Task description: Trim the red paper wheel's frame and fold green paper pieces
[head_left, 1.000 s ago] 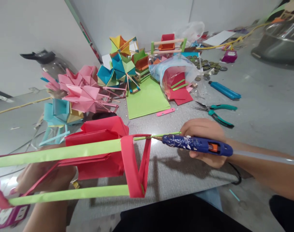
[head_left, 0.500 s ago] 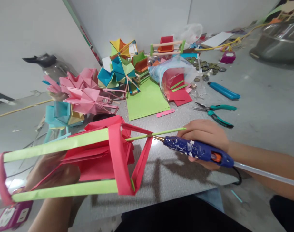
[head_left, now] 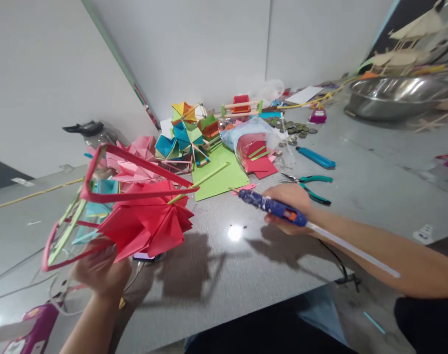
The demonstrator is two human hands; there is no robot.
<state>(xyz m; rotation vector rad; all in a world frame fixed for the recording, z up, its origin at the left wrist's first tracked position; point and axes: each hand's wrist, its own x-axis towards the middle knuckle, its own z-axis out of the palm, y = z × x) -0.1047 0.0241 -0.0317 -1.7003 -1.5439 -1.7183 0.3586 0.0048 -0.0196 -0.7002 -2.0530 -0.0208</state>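
Observation:
My left hand [head_left: 102, 265] is closed on a red folded-paper wheel model [head_left: 150, 219], raised over the left side of the table. The model has a pleated star-shaped wheel and a frame of red and light-green paper strips. A thin green paper rod [head_left: 209, 177] sticks out from the wheel's centre, past the tip of a red strut. My right hand [head_left: 292, 206] grips a blue hot glue gun [head_left: 271, 204] smeared with dried glue. Its metal nozzle points left, apart from the model. A clear glue stick [head_left: 352, 248] trails from its back end.
Behind lie green paper sheets [head_left: 222, 172], a plastic bag [head_left: 246, 137] of red paper, and pink [head_left: 135, 169] and blue-green paper models [head_left: 187, 135]. Teal pliers [head_left: 312, 184], a blue cutter [head_left: 316, 157], coins [head_left: 294, 128] and a metal bowl [head_left: 397, 98] are to the right.
The glue gun's nozzle has come away from the joint between strut and green rod. My left hand has turned the model, so the wheel now faces me and the frame tilts up left.

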